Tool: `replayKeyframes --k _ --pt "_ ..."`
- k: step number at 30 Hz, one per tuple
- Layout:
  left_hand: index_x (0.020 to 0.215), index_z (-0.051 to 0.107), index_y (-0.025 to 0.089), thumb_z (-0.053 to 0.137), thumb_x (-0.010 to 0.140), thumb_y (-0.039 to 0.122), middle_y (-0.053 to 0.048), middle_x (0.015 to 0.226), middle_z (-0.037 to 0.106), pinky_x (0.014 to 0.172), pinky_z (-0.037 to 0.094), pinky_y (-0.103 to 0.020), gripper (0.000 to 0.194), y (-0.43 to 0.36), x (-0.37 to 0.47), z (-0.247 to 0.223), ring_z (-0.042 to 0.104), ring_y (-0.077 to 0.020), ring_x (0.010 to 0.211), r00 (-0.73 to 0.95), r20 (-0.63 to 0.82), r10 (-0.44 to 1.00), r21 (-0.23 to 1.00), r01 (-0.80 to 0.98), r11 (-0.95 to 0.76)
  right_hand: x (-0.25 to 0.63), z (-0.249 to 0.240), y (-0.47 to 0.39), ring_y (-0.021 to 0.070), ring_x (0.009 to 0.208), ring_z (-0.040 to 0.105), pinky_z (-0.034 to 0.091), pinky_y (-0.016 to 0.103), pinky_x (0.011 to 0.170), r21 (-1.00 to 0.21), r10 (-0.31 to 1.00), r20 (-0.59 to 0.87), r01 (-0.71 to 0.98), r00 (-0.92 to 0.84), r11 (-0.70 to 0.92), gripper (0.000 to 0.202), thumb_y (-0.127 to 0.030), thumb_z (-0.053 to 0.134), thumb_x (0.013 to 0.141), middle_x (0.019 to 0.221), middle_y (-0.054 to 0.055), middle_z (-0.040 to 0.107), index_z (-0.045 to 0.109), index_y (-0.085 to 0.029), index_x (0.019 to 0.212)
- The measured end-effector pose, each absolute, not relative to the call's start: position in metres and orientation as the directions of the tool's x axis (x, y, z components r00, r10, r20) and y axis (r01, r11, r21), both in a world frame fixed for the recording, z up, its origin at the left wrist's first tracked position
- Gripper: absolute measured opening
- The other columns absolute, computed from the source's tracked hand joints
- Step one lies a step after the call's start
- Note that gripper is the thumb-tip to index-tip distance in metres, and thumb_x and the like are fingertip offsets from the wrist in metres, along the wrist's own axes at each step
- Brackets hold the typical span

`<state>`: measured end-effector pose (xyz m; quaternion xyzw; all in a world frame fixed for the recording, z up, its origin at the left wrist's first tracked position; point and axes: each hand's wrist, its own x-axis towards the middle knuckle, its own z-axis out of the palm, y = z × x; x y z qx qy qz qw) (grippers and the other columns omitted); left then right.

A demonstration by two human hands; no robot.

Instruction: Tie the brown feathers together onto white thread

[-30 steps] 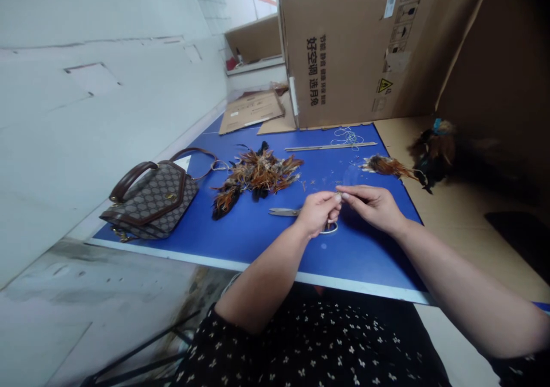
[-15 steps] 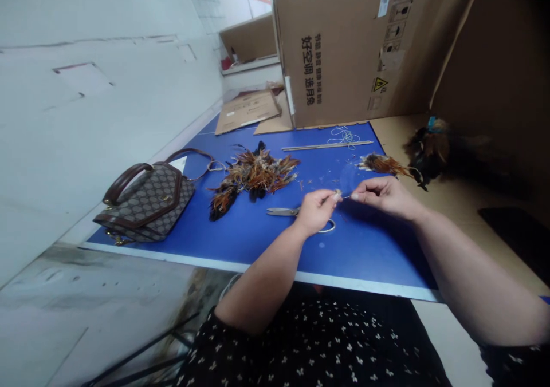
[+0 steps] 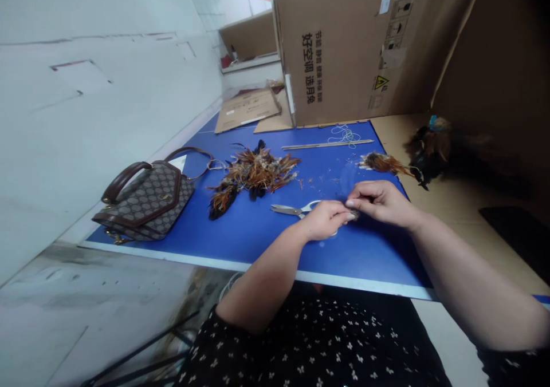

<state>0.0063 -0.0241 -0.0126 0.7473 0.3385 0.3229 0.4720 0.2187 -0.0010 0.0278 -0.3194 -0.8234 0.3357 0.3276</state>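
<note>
From my remote station I read the head view as follows: the left hand (image 3: 325, 220) is positioned above the blue table (image 3: 240, 235), thumb and forefinger clamped on a small feather piece (image 3: 354, 215). The small feather piece projects from the fingertips, between the two hands and above the table; its far end is too small for me to define. The right hand (image 3: 382, 202) is set at the left fingertips, its thumb and forefinger pressed together; I cannot tell whether a fine strand lies between them. The scissors (image 3: 286, 209) lie on the table under and beside the left hand, blades directed toward the left, handles partly hidden by that hand. Further left I locate the feather pile (image 3: 260, 172), brown and black, and beyond it the patterned handbag (image 3: 150, 204) with its brown handle raised. Ahead of the hands, the thin sticks (image 3: 301, 146) lie across the table, with the loose string (image 3: 344, 132) looped over and beside them. The feather bundle (image 3: 380, 162) rests near the right edge, close to the dark feathers (image 3: 429, 152) on the cardboard sheet (image 3: 393, 129). The large carton (image 3: 348, 60) stands upright behind the sticks
</note>
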Motion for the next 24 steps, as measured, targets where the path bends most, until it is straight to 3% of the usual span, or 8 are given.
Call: replayKeyframes --k 6,10,15,18,21,24 --pt "0.099 0.078 0.014 0.068 0.092 0.043 -0.004 0.080 0.064 0.066 0.044 -0.025 0.032 -0.031 0.008 -0.012 0.053 -0.0102 0.067 0.561 0.068 0.825 0.989 0.074 -0.132 0.215 0.020 0.002 0.0166 0.065 0.062 0.050 0.029 0.064 -0.862 0.821 0.241 0.274 -0.518 0.426 0.041 -0.058 0.071 0.089 0.071 0.004 0.071 0.073 -0.018 0.079" --pt "0.098 0.073 0.010 0.075 0.085 0.051 0.002 0.070 0.053 0.055 0.034 -0.023 0.042 -0.031 0.009 -0.007 0.040 -0.0047 0.054 0.501 0.027 0.865 0.986 -0.156 0.059 0.215 0.015 0.005 0.0169 0.066 0.061 0.049 0.029 0.066 -0.883 0.856 0.234 0.268 -0.460 0.385 0.042 -0.058 0.070 0.090 0.072 0.004 0.072 0.073 -0.018 0.080" --pt "0.092 0.067 0.012 0.080 0.080 0.054 0.004 0.068 0.050 0.049 0.029 -0.021 0.046 -0.027 0.013 -0.002 0.037 -0.0028 0.049 0.319 0.005 0.948 0.951 -0.294 0.094 0.212 0.013 0.003 0.0178 0.069 0.060 0.047 0.030 0.067 -0.825 0.859 0.312 0.333 -0.406 0.457 0.043 -0.059 0.065 0.094 0.078 0.004 0.072 0.073 -0.018 0.082" --pt "0.089 0.066 0.013 0.079 0.080 0.055 0.003 0.069 0.052 0.048 0.029 -0.020 0.045 -0.021 0.014 -0.008 0.037 -0.0035 0.049 0.188 -0.033 0.982 0.957 -0.276 0.085 0.206 0.016 -0.004 0.0181 0.070 0.060 0.048 0.031 0.070 -0.733 0.790 0.374 0.367 -0.486 0.572 0.038 -0.052 0.058 0.100 0.076 0.004 0.069 0.071 -0.020 0.084" --pt "0.083 0.065 0.014 0.073 0.086 0.053 0.002 0.066 0.053 0.049 0.030 -0.021 0.039 -0.017 0.012 -0.017 0.037 -0.0057 0.049 0.101 -0.026 0.995 0.988 -0.149 0.041 0.202 0.019 -0.011 0.0187 0.072 0.060 0.048 0.032 0.073 -0.602 0.672 0.429 0.363 -0.604 0.711 0.030 -0.042 0.054 0.103 0.078 0.005 0.067 0.069 -0.022 0.087" --pt "0.075 0.066 0.015 0.065 0.092 0.038 0.000 0.067 0.056 0.059 0.038 -0.024 0.028 -0.015 0.007 -0.023 0.045 -0.0102 0.058 0.195 0.127 0.973 0.986 0.084 -0.146 0.201 0.022 -0.015 0.0197 0.073 0.059 0.047 0.033 0.073 -0.519 0.597 0.436 0.354 -0.673 0.778 0.025 -0.035 0.052 0.102 0.080 0.006 0.066 0.067 -0.023 0.087"
